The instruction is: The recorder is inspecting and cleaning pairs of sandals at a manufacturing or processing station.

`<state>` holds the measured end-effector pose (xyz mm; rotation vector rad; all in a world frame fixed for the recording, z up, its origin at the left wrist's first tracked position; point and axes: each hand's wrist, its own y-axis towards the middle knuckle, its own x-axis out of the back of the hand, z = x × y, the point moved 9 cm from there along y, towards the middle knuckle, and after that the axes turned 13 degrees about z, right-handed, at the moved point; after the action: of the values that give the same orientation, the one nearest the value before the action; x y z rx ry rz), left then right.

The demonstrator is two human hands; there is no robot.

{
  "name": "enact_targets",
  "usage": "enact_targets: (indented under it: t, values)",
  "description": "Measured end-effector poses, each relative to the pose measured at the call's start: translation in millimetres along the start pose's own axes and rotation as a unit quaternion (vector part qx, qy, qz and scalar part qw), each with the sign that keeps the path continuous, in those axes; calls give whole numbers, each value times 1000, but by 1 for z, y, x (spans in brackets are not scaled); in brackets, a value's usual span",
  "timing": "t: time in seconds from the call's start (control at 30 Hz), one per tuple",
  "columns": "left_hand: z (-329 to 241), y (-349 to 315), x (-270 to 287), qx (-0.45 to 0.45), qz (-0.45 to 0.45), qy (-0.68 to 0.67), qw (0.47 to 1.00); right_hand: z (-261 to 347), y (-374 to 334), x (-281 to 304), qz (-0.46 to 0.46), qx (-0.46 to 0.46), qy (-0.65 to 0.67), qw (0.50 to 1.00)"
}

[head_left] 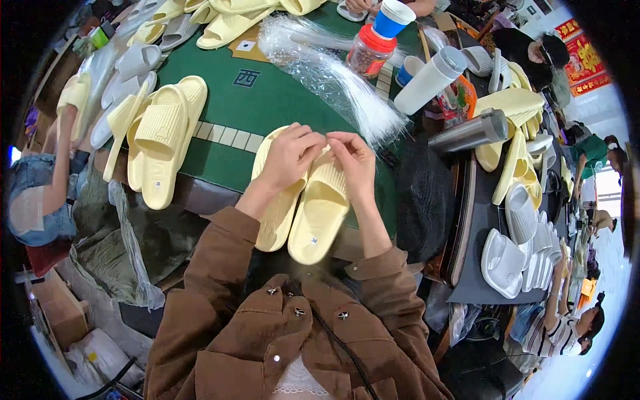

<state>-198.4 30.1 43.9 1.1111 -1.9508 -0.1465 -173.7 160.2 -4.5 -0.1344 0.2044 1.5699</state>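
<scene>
A pair of pale yellow slide slippers lies in front of me at the table's near edge, toes pointing away. My left hand (292, 159) is over the left slipper (272, 223), and my right hand (355, 165) is over the strap of the right slipper (319, 220). Both hands are closed in a pinch, fingertips almost meeting above the gap between the straps. Whatever is pinched is too small to make out. Just beyond my hands lies a bundle of thin clear plastic strands (370, 110), partly in clear wrapping.
More yellow slippers (160, 143) stand at the left edge of the green table (223, 157). A red-lidded jar (369, 53) with a paper cup (393, 19) on it, a white bottle (430, 81) and a steel tumbler (470, 131) stand right. Co-workers sit around; grey slippers (503, 263) lie on another table.
</scene>
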Motion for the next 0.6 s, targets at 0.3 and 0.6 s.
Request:
enact_targets:
  t: [0.3,0.6]
  values:
    - [7,-2,1,30,-40,-60,997,1,1,2,-13,22,6,1000]
    - [3,-1,-2,15,-10,-12,1000,1,1,4,-12,41,-3,999]
